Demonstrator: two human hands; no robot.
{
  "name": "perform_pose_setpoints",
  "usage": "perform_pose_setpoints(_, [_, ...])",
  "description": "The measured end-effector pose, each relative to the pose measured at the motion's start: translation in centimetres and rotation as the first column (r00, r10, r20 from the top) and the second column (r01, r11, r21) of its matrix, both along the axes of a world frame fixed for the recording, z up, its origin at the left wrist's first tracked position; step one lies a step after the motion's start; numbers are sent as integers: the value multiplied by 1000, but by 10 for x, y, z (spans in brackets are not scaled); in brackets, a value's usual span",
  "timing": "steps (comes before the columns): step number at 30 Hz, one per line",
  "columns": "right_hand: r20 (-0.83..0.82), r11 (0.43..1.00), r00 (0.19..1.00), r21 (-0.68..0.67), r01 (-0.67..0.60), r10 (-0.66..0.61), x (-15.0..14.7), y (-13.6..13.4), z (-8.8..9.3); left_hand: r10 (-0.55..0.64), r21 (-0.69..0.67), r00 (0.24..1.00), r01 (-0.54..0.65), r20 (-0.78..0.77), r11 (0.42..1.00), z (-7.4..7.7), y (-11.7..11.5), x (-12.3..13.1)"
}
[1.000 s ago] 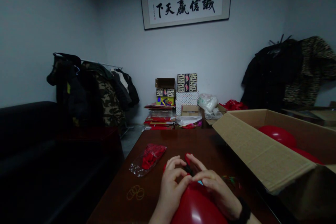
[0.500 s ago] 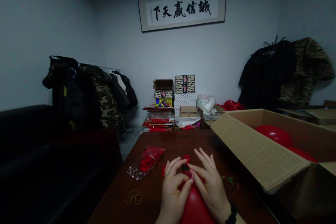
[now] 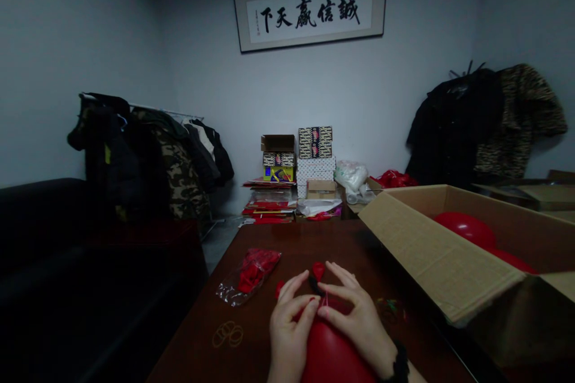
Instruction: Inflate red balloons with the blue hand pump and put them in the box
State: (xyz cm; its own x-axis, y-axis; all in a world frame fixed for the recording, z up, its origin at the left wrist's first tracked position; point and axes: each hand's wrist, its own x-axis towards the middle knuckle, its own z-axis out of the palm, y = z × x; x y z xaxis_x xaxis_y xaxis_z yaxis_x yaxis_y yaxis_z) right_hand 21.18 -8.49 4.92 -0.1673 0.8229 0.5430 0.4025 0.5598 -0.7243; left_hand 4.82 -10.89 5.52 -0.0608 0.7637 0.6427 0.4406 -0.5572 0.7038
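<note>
- The red balloon (image 3: 335, 356) lies at the near edge of the view, over the dark table (image 3: 287, 239), its neck end pointing to the far side, up between the two hands.
- The left hand (image 3: 290, 326) is narrow: thumb and forefinger pinch what looks like the balloon's mouth. That pinch is best held firm, since a slack one would probably let air out.
- The right hand (image 3: 359, 311) holds a thin pink strand (image 3: 326, 298), drawn between forefinger and thumb, its other fingers spread toward the far side. Whether the strand circles the neck is too small to tell.
- Good work here likely means even tension on the strand and turns laid close to the pinch, low on the neck rather than on the round body, where they could slip.
- Fingertips rather than nails should press the rubber, as a taut balloon may burst.
- Wrists are best left light on the balloon's sides, so that it does not roll.
- Loose rubber bands (image 3: 227, 334) lie to the left, near side, well apart from the hands; the open cardboard box (image 3: 442, 254) with red balloons (image 3: 467, 229) stands to the right.
</note>
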Motion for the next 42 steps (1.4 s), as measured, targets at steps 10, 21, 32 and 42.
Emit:
perform_pose_setpoints(10, [-34, 962, 980, -185, -200, 197, -3, -6, 11, -70, -62, 997, 67, -42, 996, 0, 2, -6])
perform_pose_setpoints(21, [-44, 952, 962, -140, -272, 269, -5, -9, 13, -136, -35, 976, 132, -169, 991, -1, 2, -10])
perform_pose_setpoints(32, [170, 957, 942, -26, -290, 290, 2, -7, 33, -44, 216, 646, 319, -762, 923, 53, -1, -31])
perform_pose_setpoints(42, [285, 943, 899, -70, -325, 331, 3, -6, 63, -181, 72, 537, 417, -824, 906, 91, 1, -30])
